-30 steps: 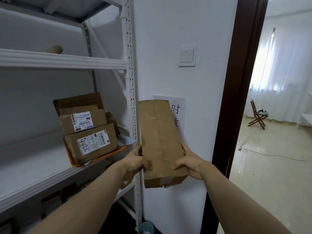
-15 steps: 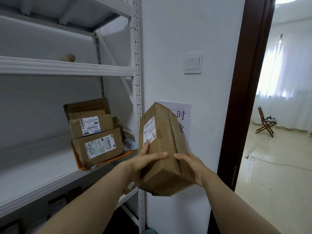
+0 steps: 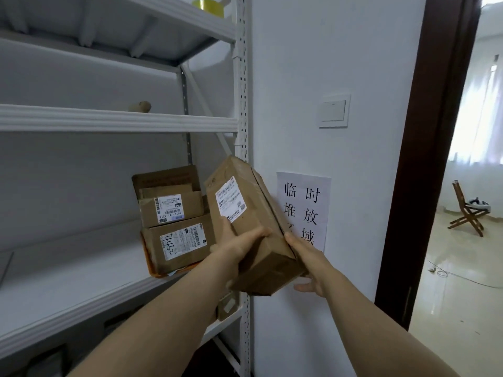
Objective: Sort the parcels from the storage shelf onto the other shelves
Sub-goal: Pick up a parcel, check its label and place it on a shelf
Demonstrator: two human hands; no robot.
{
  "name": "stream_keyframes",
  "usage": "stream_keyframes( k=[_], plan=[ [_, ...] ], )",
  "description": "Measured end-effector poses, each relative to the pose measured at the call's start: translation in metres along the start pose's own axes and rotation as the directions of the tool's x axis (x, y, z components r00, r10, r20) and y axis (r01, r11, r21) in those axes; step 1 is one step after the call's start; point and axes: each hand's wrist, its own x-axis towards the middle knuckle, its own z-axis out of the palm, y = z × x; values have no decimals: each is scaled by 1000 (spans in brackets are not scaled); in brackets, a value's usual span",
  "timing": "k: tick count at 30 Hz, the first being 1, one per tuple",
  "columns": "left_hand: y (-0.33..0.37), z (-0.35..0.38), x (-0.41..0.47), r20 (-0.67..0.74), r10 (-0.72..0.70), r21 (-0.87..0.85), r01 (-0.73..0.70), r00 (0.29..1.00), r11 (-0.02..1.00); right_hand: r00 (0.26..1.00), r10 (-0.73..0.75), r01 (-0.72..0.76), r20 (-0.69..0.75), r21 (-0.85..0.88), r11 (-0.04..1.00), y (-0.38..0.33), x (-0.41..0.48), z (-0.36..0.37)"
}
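**Q:** State of the hands?

**Me:** Both engaged. My left hand (image 3: 239, 247) grips the long cardboard parcel (image 3: 257, 210) from the left. The thumb lies up the labelled face and the fingers curl over the long upper edge. My right hand (image 3: 309, 258) clasps the right side near the lower end. One digit shows under the bottom corner; the rest are hidden behind the cardboard.

**Q:** Where is the parcel?

**Me:** In the air, resting on no shelf. It is tilted, with the top end leaning left across the front post (image 3: 243, 77) of the white shelving unit (image 3: 117, 121). I cannot tell whether it touches the post. Its shipping label (image 3: 230, 198) faces up and left, and the print is too small to read.

**Q:** What is on the shelving?

**Me:** There are three brown parcels at the right end of the middle shelf (image 3: 68, 273).
- The bottom parcel (image 3: 181, 242) carries a label with handwritten digits.
- A second parcel (image 3: 174, 210) sits on top of it.
- A third box (image 3: 166, 176) stands behind them.

An orange sheet (image 3: 144, 248) lies under the stack, with its edge showing at the left. There is a small tan roll (image 3: 140, 106) on the shelf above. A yellow tape roll (image 3: 208, 6) sits at the front edge of the top shelf.

**Q:** Surroundings?

**Me:** A paper sign (image 3: 303, 208) with Chinese characters is on the white wall just behind the parcel, with a light switch (image 3: 334, 111) above it. A dark door frame (image 3: 424, 159) stands to the right. Beyond it, a wooden folding chair (image 3: 466, 210) stands on a glossy floor.
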Motion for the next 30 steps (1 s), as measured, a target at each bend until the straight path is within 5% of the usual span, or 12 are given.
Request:
stream_keyframes(
  k=[9,21,30],
  plan=[
    [29,-8,49,-36,-33,-4,33,999,999,995,-48,67,-81,238,969,-19,46,26],
    [50,-6,117,-76,-84,47,88,994,995,975,-108,143,-192,177,974,-46,114,43],
    [42,20,115,-254,-16,190,66,967,980,973,-78,122,-219,193,974,-28,143,45]
  ],
)
